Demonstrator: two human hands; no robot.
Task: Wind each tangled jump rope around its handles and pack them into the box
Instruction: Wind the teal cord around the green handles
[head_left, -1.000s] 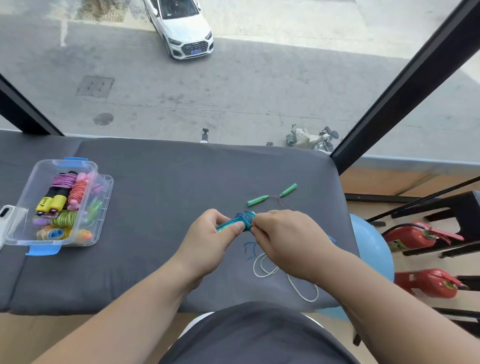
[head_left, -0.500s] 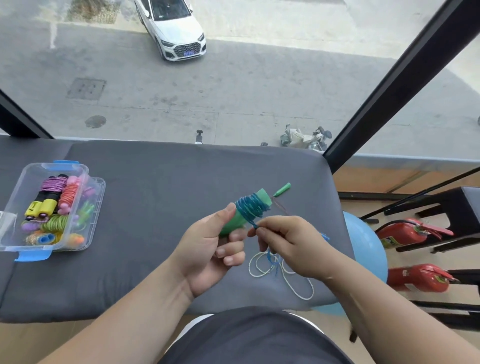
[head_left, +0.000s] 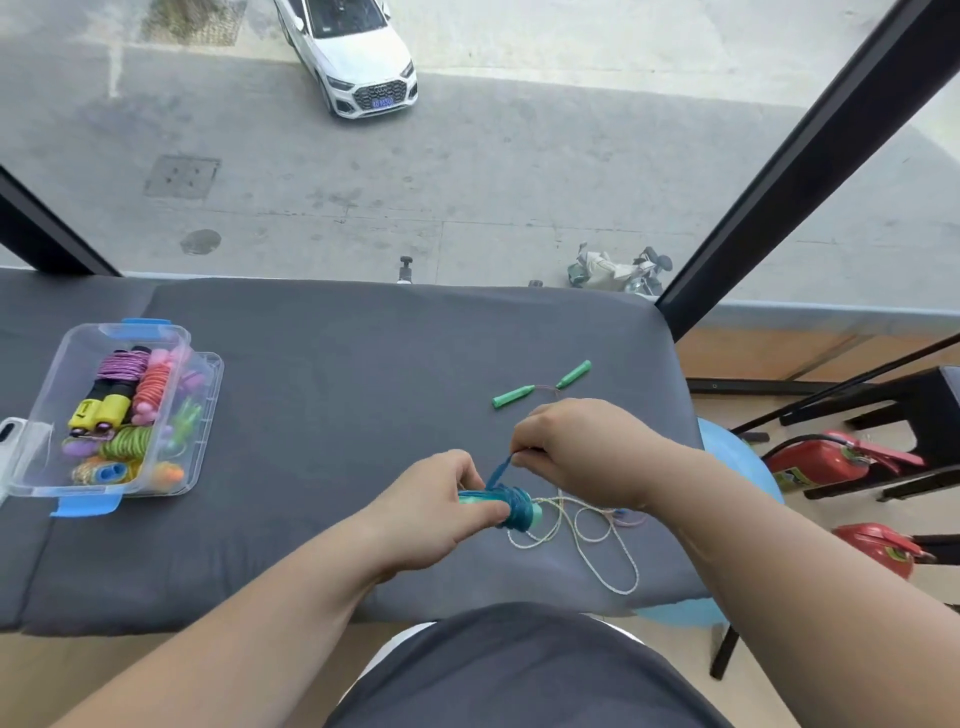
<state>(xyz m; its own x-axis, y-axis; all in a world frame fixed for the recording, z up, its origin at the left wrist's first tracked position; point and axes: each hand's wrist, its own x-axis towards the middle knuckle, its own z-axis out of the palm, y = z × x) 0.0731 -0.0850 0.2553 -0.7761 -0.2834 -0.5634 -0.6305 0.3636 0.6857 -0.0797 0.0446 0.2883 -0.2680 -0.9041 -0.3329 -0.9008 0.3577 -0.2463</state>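
The left hand (head_left: 436, 504) reaches in from the lower left with the forearm angled up toward the middle of the grey padded counter (head_left: 337, 395). Its fingers and thumb are curled round the teal handles (head_left: 475, 498) of a jump rope and hold them roughly level just above the counter. The blue rope (head_left: 513, 501) is wound in tight turns round the end of the handles that sticks out to the right of this hand.

The right hand (head_left: 582, 447) sits just beyond and to the right of the left one, knuckles up and wrist bent. Its fingertips pinch a free strand of the blue rope, which runs taut from the winding up to the pinch.

A loose white cord (head_left: 589, 525) lies in tangled loops on the counter under the right wrist, trailing toward the near edge. Beyond the right hand lies a jump rope with two green handles (head_left: 513, 398), spread apart and joined by a thin cord.

Well to the left of the left hand stands an open clear plastic box (head_left: 130, 488) with blue latches. It holds wound ropes in purple (head_left: 122, 364), orange (head_left: 153, 387) and green (head_left: 130, 441).
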